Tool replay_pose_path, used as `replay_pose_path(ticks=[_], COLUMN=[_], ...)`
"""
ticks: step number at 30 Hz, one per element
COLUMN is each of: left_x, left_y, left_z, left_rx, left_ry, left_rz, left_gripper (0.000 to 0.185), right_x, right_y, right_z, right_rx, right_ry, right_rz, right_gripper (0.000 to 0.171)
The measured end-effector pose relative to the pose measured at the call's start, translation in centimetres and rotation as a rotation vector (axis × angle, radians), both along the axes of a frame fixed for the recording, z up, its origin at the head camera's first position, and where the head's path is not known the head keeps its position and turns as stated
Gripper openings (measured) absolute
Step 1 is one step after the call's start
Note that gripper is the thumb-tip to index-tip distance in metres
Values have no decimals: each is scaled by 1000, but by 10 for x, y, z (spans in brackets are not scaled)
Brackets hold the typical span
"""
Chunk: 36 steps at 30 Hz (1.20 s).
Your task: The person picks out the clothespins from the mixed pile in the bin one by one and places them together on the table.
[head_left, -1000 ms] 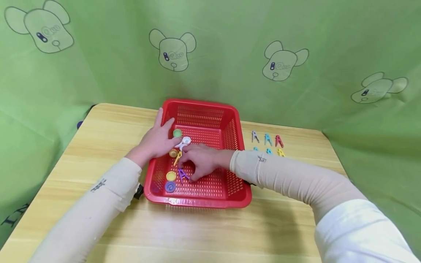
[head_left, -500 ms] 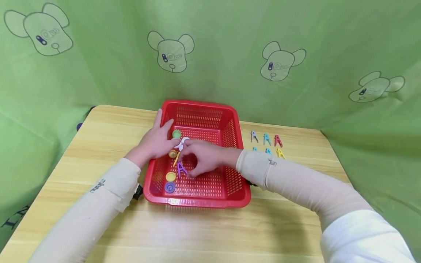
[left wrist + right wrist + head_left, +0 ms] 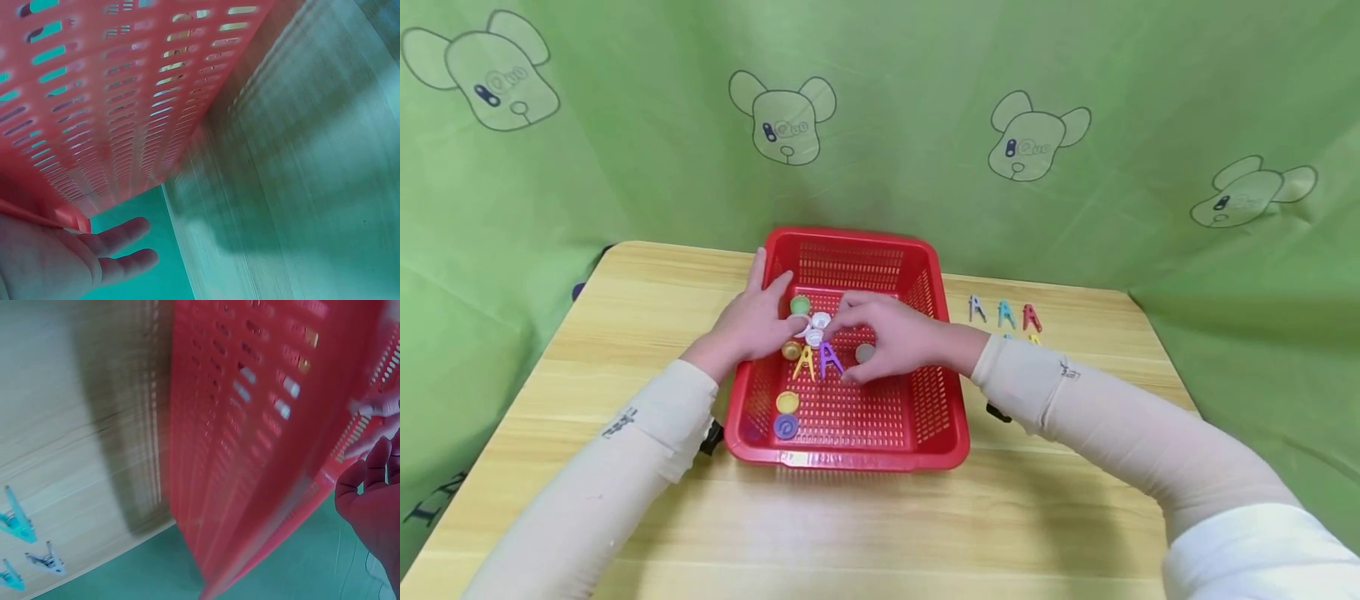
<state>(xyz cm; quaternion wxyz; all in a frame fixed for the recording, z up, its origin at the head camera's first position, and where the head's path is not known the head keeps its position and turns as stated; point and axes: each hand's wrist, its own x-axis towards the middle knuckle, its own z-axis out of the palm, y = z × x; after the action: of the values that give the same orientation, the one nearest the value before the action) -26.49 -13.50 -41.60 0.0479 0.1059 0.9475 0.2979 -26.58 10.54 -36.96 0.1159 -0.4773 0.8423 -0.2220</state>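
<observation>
The left hand [image 3: 752, 321] rests flat-fingered on the red basket's [image 3: 848, 460] left rim, steadying it. The right hand [image 3: 891, 335] pinches a purple clip [image 3: 829, 358] just above the basket floor, beside a yellow clip [image 3: 806, 363]; lifting it out likely comes next. The fingers hide the pinch itself, and both wrist views are blurred.

In the head view, the lower row of small plastic clothes pegs [image 3: 1034, 337] on the wooden table is mostly hidden behind the right forearm. In both wrist views the red perforated plastic basket [image 3: 106, 100] is blurred and cut off by the frame edges. In the right wrist view only part of the right hand [image 3: 375, 512] is seen at the edge.
</observation>
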Motion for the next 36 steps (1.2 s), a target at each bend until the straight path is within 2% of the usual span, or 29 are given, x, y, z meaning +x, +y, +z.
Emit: replay_pose_path(ticks=[13, 23, 36], left_x=[-1, 2, 2], left_y=[1, 0, 0], left_z=[2, 1, -1], left_rx=[6, 20, 48], left_ry=[-7, -26, -27], left_rz=[-18, -14, -12], left_gripper=[83, 83, 83], right_x=[6, 6, 13], right_y=[48, 82, 115], right_z=[9, 3, 4], right_rx=[-118, -165, -196], right_ry=[84, 77, 56], right_rz=[-101, -161, -260], right_gripper=[48, 48, 45])
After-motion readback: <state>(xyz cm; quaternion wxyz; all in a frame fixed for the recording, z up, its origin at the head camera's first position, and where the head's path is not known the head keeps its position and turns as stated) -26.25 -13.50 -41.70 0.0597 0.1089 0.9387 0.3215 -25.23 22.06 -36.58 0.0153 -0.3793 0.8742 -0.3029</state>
